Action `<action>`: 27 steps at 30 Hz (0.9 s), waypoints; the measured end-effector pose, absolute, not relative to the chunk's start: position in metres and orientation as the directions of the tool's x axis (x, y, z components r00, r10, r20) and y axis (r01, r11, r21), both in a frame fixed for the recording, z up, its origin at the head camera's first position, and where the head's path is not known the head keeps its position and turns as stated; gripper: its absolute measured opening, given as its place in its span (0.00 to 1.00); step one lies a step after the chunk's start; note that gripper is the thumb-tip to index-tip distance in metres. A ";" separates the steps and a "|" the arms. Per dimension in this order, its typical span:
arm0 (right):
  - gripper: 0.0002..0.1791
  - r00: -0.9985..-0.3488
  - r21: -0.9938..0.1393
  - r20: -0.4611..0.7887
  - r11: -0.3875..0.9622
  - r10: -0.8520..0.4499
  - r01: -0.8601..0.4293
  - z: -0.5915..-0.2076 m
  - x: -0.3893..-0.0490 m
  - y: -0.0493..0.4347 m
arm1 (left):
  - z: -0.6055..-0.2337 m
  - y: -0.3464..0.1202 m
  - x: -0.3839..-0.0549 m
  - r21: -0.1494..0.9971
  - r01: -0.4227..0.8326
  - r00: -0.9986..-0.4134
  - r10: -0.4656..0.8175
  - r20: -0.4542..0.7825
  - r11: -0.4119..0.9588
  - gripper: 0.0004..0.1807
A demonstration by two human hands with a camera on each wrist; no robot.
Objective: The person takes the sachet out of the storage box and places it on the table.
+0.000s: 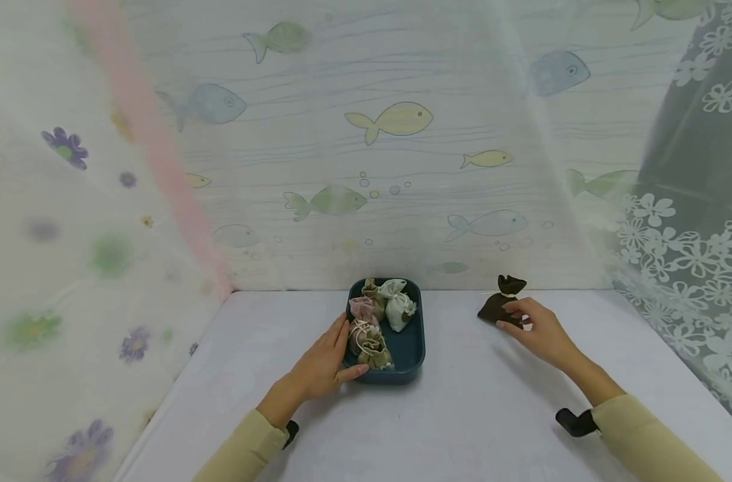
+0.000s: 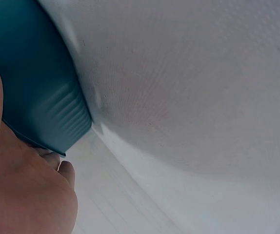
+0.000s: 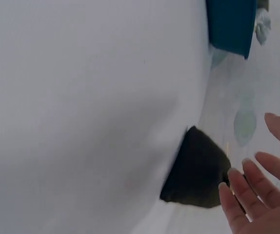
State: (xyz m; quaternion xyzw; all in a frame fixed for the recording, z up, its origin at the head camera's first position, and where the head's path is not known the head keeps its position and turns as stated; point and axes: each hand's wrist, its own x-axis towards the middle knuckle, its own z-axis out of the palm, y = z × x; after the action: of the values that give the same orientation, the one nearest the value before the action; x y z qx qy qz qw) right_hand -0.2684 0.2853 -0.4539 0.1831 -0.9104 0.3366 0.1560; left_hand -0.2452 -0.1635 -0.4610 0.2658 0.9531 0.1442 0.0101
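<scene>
Neighbouring right-hand fingers (image 3: 263, 184): pouch (image 3: 196, 170) (dark)

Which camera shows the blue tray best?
The head view: nearly the whole tray shows there, with pouches inside. The left wrist view has only part of its outside, close up; the right wrist view, just a part cut off at the top.

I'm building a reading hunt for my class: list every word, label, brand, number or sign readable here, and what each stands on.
None: no readable text shows.
Dark pouch, blue tray and the paler pouches in it: no lettering visible.
Backdrop: drawn fish, no words.
Left drape and right drape: flower patterns only.
</scene>
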 end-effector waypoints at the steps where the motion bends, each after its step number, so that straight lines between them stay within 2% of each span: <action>1: 0.19 -0.876 -0.550 0.417 0.700 -0.243 -0.456 -0.455 -0.269 0.281 | -0.461 -0.164 -0.245 0.280 0.503 -0.859 0.509 0.057 0.818 0.54; 7: 0.19 -0.827 -0.517 0.459 0.659 -0.325 -0.546 -0.452 -0.270 0.249 | -0.459 -0.165 -0.246 0.270 0.504 -0.860 0.504 0.072 0.821 0.55; 13: 0.20 -0.785 -0.492 0.455 0.616 -0.420 -0.615 -0.445 -0.267 0.204 | -0.461 -0.165 -0.247 0.274 0.491 -0.865 0.501 0.037 0.827 0.56; 22: 0.27 -0.734 -0.570 0.393 0.480 -0.555 -0.667 -0.435 -0.259 0.158 | -0.464 -0.164 -0.246 0.262 0.512 -0.853 0.520 0.041 0.818 0.57; 27: 0.28 -0.707 -0.563 0.389 0.455 -0.591 -0.690 -0.438 -0.260 0.141 | -0.463 -0.163 -0.243 0.269 0.497 -0.863 0.503 0.049 0.825 0.56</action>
State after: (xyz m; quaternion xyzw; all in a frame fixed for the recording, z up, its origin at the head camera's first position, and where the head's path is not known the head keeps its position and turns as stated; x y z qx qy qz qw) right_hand -0.2601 0.1414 -0.4382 0.3766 -0.8502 0.3614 0.0686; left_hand -0.2430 -0.1629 -0.4632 0.2617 0.9553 0.1373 0.0121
